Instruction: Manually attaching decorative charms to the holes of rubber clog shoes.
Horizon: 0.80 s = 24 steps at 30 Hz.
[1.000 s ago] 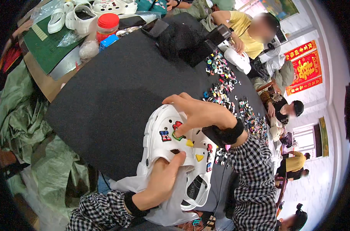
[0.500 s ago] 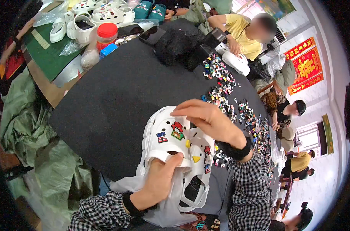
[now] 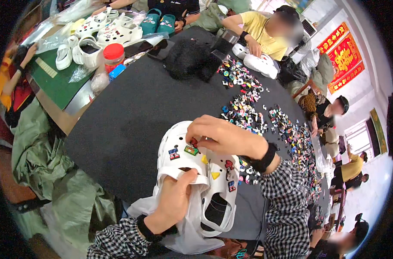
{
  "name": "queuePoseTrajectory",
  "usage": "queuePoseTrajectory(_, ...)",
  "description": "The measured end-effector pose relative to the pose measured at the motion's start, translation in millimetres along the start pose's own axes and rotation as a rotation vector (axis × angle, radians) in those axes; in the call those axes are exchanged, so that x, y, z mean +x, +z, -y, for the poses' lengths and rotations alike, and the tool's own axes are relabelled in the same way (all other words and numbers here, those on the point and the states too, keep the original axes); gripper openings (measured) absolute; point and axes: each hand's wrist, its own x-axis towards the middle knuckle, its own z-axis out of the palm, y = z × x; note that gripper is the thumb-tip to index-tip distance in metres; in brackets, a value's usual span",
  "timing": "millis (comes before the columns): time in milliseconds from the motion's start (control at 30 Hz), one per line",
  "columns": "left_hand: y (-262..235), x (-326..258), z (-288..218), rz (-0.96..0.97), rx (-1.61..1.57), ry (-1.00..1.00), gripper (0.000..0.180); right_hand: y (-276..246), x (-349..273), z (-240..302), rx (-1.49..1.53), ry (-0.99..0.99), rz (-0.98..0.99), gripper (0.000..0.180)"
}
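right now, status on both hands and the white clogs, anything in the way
Left hand gripping white clog at opening. Right hand at its red charm. Second white clog alongside, partly behind right hand.

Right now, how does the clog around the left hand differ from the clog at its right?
The left clog has the left hand in its opening; the right clog has a bare opening, showing a dark insole. The right hand has its fingertips at a red charm on the left clog; no fingers touch the right clog's red charm. Both are white with flag-patterned charms.
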Motion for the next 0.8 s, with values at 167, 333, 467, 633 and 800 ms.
queuePoseTrajectory(167, -1, 2, 1, 0.041, 0.008, 0.000, 0.029, -6, 10, -10, 0.075, 0.019, 0.092, 0.017)
queuePoseTrajectory(333, -17, 8, 6, 0.127, 0.251, 0.076, 0.032, -14, 20, -13, 0.114, 0.024, 0.208, 0.014)
queuePoseTrajectory(467, -1, 3, 3, 0.053, 0.012, 0.016, 0.033, -10, 1, 2, 0.127, 0.099, 0.082, 0.013)
queuePoseTrajectory(633, 1, 4, 0, 0.027, -0.027, -0.025, 0.037, 5, -51, 7, 0.069, 0.247, -0.418, 0.015)
queuePoseTrajectory(800, -1, 3, -1, 0.009, 0.033, 0.027, 0.037, -7, -108, 26, 0.220, 0.525, -0.694, 0.016)
